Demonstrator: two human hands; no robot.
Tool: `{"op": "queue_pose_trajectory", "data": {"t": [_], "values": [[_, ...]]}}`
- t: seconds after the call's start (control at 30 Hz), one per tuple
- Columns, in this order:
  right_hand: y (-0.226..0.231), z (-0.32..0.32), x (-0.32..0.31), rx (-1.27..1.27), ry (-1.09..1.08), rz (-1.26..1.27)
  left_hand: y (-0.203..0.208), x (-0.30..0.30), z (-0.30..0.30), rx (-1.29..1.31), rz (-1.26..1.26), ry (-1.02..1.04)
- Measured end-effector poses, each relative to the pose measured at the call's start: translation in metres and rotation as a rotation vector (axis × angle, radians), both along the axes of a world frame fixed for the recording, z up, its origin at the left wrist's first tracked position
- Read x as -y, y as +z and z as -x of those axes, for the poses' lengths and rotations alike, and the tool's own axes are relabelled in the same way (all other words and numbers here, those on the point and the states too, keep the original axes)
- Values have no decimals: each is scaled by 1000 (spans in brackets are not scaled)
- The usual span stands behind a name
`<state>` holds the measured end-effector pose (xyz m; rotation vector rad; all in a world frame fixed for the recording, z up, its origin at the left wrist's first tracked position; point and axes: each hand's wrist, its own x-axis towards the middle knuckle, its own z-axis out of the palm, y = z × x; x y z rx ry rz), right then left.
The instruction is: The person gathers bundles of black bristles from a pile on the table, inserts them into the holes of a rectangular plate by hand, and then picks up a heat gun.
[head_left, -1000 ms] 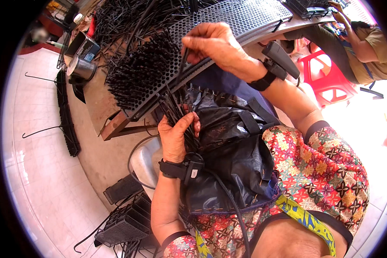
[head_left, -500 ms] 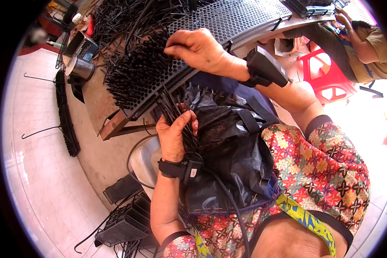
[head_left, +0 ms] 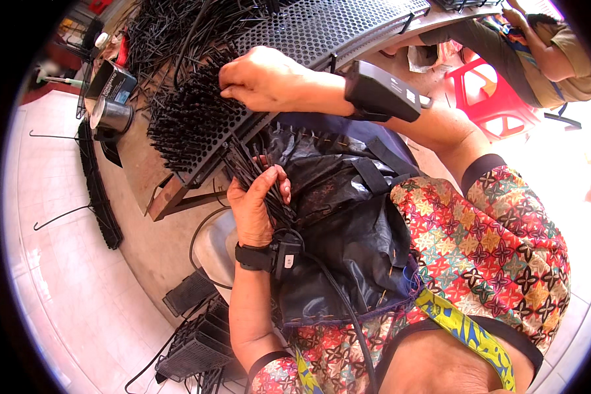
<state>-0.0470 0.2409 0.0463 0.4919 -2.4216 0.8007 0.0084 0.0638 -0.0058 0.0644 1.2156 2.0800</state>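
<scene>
My left hand (head_left: 253,207) is wrapped round a bundle of thin black strips (head_left: 240,157), their upper ends close to the edge of a black perforated plate (head_left: 240,130). On that plate a dense patch of short black strips (head_left: 184,128) stands up from the holes like bristles. Over the right side of this patch, my right hand (head_left: 266,80) has its fingers pinched together against the strips. Whatever lies between those fingertips is too small and hidden to make out. A black apron (head_left: 348,243) covers my lap below the plate. Both wrists carry black strapped devices.
Loose black strips (head_left: 177,29) are heaped behind the plate, beside a larger perforated sheet (head_left: 322,33). A metal cup (head_left: 111,115) and a box stand at left. Black perforated trays (head_left: 194,351) lie lower left. A person (head_left: 551,59) works near a red stool (head_left: 482,98).
My right hand has moved left across the standing strips, its fingers still pinched. The left hand keeps its hold on the bundle. The whole view has shifted slightly.
</scene>
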Motion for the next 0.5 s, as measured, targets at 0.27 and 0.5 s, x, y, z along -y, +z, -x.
{"op": "queue_pose_trajectory", "data": {"t": [0.27, 0.5], "values": [[-7, -45, 6, 796, 180, 818, 9, -2, -4, 1, -63, -68], [-15, -48, 4, 779, 197, 803, 11, -5, -4, -38, -16, -136]]}}
